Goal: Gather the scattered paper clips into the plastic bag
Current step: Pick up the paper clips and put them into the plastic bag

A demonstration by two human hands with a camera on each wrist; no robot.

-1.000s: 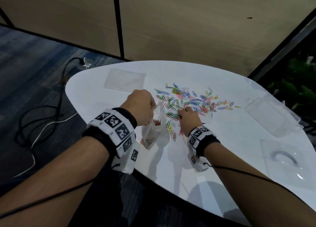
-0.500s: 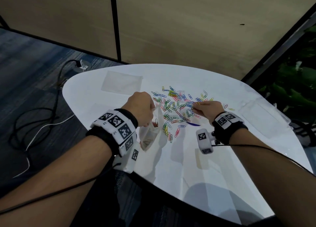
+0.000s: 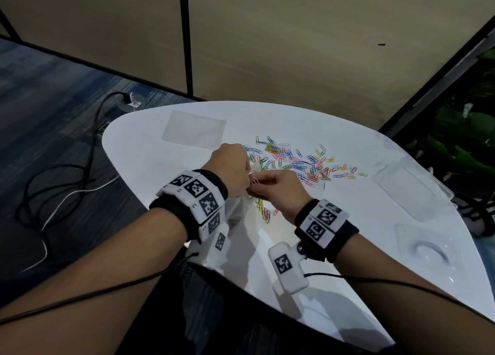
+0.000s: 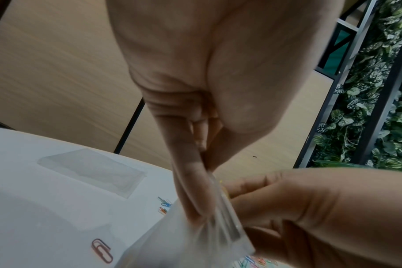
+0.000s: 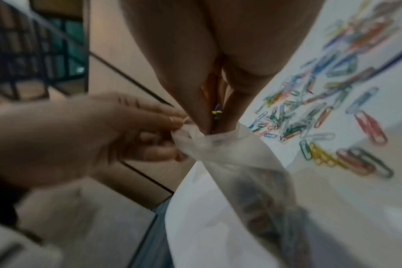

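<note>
My left hand [image 3: 231, 167] is up at the middle of the table [image 3: 348, 247], knuckles toward me, wrist bent down, fingers [image 4: 190, 195] curled and pinching the rim of the bag [image 3: 237, 207]. From the left wrist view the clear film bunches between thumb and fingers. My right hand [image 3: 281, 191] sits just at 3 o'clock of the left, touching it, fingers [image 5: 195, 101] drawn together into a point with their tips down at the bag's mouth. They clamp a few clips [image 5: 216, 112]; I see yellow and blue wire between them, and a yellow loop pokes out in the head view.

The bag hangs from my left fingers toward 6 o'clock, translucent, crumpled, twisted near the top, with a dark mass of clips showing through its lower part in the right wrist view.

The loose pile [image 3: 300, 164] spreads from 12 to 2 o'clock of my hands, many colours, tangled. A small yellow and pink bunch [image 3: 263, 210] lies just beside the bag, under my right hand. One red clip [image 4: 102, 250] lies apart, left of the bag.
</note>
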